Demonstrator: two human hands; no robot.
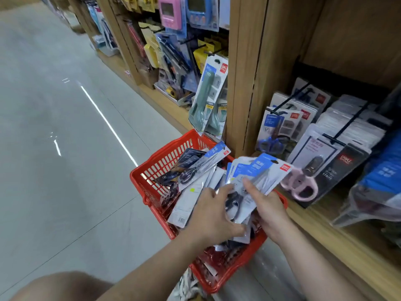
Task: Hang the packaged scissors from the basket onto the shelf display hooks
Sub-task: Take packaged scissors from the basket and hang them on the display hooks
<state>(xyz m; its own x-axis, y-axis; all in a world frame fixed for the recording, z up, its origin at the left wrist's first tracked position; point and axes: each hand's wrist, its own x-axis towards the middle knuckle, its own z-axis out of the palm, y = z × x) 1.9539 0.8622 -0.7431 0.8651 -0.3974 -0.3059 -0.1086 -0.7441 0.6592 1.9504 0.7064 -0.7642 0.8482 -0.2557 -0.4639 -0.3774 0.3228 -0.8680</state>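
Note:
A red plastic basket (165,161) stands on the floor against the wooden shelf, full of packaged scissors. Above it, my left hand (213,216) and my right hand (268,205) together hold a fanned stack of blue-and-white scissor packs (258,172). The left fingers curl round the stack's lower part, and the right thumb presses on its front. More packs (195,168) lie loose in the basket. To the right, black display hooks (347,124) carry hanging packs, among them pink-handled scissors (303,185) and blue-handled scissors (275,142).
A wooden upright (245,83) divides the shelf bays. A green-handled scissor pack (208,98) hangs just above the basket's far corner. Further stationery hangs in the bays to the left. The grey aisle floor (65,148) lies to the left. My knee (58,285) is at bottom left.

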